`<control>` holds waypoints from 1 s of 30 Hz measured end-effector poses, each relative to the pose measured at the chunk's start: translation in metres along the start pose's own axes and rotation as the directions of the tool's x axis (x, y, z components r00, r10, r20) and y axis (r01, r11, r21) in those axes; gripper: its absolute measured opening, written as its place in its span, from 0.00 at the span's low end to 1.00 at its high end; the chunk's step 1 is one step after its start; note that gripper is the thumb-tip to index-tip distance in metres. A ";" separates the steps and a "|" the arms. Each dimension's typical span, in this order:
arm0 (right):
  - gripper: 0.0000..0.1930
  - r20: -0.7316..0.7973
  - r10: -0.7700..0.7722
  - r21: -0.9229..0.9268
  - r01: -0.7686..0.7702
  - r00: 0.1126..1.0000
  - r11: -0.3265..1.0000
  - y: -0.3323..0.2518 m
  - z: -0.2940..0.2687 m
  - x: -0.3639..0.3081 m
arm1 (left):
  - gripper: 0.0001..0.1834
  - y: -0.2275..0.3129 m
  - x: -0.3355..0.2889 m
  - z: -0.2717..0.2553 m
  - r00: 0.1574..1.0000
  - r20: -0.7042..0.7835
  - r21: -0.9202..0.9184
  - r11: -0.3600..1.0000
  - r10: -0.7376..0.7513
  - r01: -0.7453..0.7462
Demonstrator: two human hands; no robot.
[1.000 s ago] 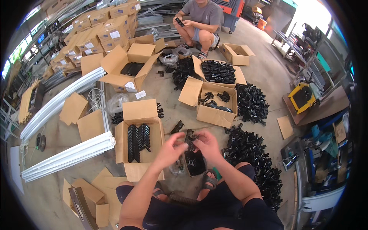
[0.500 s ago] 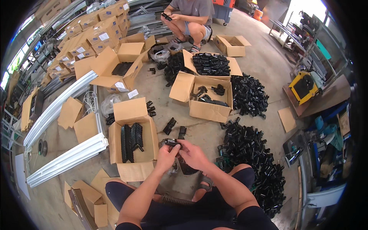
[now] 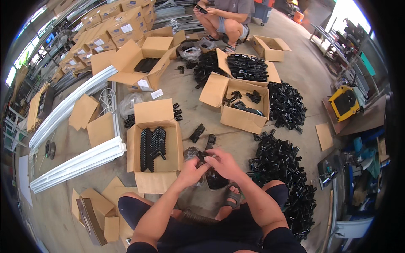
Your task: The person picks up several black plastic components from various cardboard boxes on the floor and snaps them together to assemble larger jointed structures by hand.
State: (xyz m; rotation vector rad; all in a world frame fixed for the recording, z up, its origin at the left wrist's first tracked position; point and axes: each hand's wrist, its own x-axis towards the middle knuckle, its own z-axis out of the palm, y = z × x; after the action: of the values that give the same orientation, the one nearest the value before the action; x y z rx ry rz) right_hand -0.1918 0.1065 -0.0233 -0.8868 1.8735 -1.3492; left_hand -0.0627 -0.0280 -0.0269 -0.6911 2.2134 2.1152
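A small black plastic fitting [image 3: 203, 155] is pinched between both my hands, mostly covered by the fingers. My left hand [image 3: 193, 172] grips it from the left. From the right, my right hand [image 3: 223, 163] closes over it with the fingers bent. Just beyond the hands, small groups of similar black fittings [image 3: 197, 133] lie on the floor. To the left is an open cardboard box [image 3: 155, 111] with black fittings [image 3: 152, 145] set in neat rows. Below my hands sits a dark bag or container [image 3: 216, 180], its kind unclear.
A large heap of loose black fittings [image 3: 278, 168] lies right of my knees. Another open box [image 3: 242, 120] holds a few fittings. White metal profiles [image 3: 78, 164] lie at left. Beyond the boxes, a person [image 3: 230, 19] squats, holding a black piece. Stacked cartons [image 3: 101, 31] stand far left.
The whole view has shifted, so the boxes appear farther right. The fitting, which stuck out left of my fingers, now sits deeper between both hands.
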 end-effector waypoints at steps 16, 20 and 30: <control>0.20 -0.237 0.001 0.729 0.177 0.972 0.662 -0.006 0.018 0.004 | 0.12 -0.026 0.004 0.008 0.977 -0.213 -0.734 0.655 0.025 -0.177; 0.19 -0.160 -0.004 0.722 0.119 0.987 0.681 -0.002 0.026 0.000 | 0.14 -0.017 -0.001 0.012 0.957 -0.276 -0.729 0.629 0.090 -0.270; 0.17 0.012 0.116 0.632 -0.098 0.993 0.769 -0.008 0.016 -0.002 | 0.17 -0.012 -0.005 0.005 0.939 -0.299 -0.643 0.692 0.167 -0.328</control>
State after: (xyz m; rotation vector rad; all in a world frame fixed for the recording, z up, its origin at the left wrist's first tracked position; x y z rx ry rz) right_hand -0.1765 0.0981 -0.0197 -0.3993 1.3006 -1.7634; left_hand -0.0555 -0.0220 -0.0375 -0.6752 1.6015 3.2016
